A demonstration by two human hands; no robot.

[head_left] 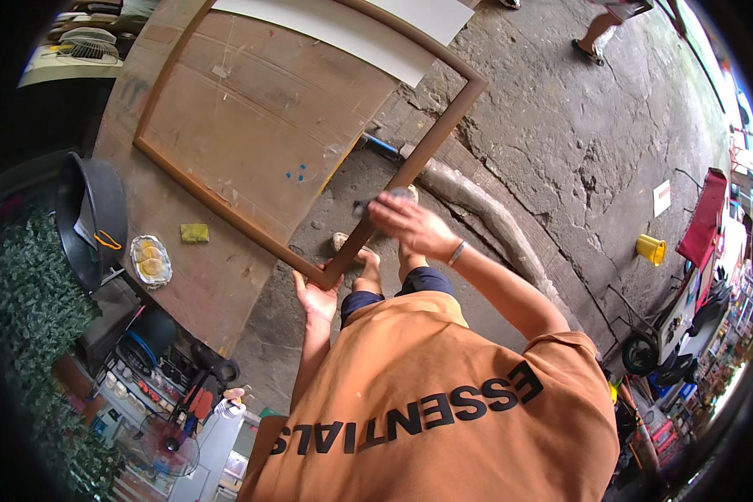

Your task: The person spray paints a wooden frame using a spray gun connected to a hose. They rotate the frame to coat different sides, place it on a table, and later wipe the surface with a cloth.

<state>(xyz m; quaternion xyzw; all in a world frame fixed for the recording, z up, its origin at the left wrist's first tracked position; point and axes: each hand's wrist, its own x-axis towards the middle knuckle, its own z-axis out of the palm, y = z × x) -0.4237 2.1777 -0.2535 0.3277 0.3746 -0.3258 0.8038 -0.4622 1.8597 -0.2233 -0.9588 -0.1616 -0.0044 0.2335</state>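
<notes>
A large brown picture frame (199,186) lies over a cardboard-covered table, with its near corner and right side jutting past the table edge. My left hand (316,299) is beneath the near corner, its fingers closed around it from below. My right hand (414,226) lies over the right side bar, fingers together, pressing a small dark grey wad (361,208) against the wood. That wad is partly hidden and blurred, perhaps a cloth. Left of the frame on the table are a yellow sponge (195,233) and a foil-like tray (151,263) with yellowish contents.
The brown tabletop (259,100) carries a white sheet (309,27) at its far end. A black basin (94,219) stands at the left edge. A wrapped pipe (485,205) crosses the cracked concrete floor. Farther right are a yellow bucket (651,249) and another person's leg (596,40).
</notes>
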